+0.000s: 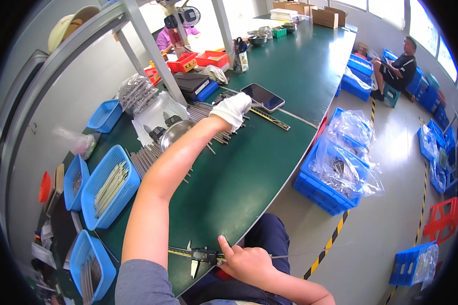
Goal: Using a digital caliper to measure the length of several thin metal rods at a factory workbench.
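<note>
Head view: we hold a digital caliper at the bench edge while our gloved hand reaches far out to the metal rods.

Nearest us, our bare right hand (pixel 247 262) is closed around the beam of a digital caliper (pixel 201 254), thumb raised, on the smooth dark-green bench (pixel 269 152); its steel jaws point toward us. Farther out, our left hand (pixel 234 109), in a white cloth glove, rests palm down on a spread of thin grey metal rods (pixel 208 114); we cannot tell whether its fingers pinch one, since the glove hides them. Beside it lie a round steel bowl (pixel 175 132) and a flat dark phone (pixel 262 96). Blue ribbed plastic baskets (pixel 109 185) of rods line the left.
</note>
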A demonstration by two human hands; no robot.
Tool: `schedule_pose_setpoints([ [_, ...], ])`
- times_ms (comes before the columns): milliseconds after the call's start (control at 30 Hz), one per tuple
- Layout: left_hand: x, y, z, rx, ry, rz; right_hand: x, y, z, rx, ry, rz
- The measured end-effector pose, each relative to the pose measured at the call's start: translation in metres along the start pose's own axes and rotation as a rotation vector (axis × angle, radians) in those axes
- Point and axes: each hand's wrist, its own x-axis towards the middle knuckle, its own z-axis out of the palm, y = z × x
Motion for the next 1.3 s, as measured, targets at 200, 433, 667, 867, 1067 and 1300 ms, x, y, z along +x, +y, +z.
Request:
schedule_pose_setpoints([
  [200,-0.016,-0.05,-0.007,0.366,-0.321,-0.347,0.0,0.0,0.001,-0.001,-0.007,0.016],
  [433,-0.035,-0.054,-0.031,0.304,-0.355,-0.517,0.001,0.002,-0.005,-0.015,-0.003,0.009],
  [667,-0.082,0.036,-0.036,0.255,-0.147,-0.412,0.002,0.002,-0.009,0.016,-0.052,0.035],
  [867,-0.242,0.128,-0.096,0.421,-0.061,-0.164,0.016,-0.003,-0.017,0.002,-0.174,0.118],
  [1067,-0.407,0.145,-0.241,0.661,0.077,-1.197,0.006,0.012,-0.029,0.001,-0.015,0.051],
  [1300,-0.547,0.171,-0.226,0.468,-0.361,-1.774,0.018,0.009,-0.029,0.084,-0.118,0.153],
])
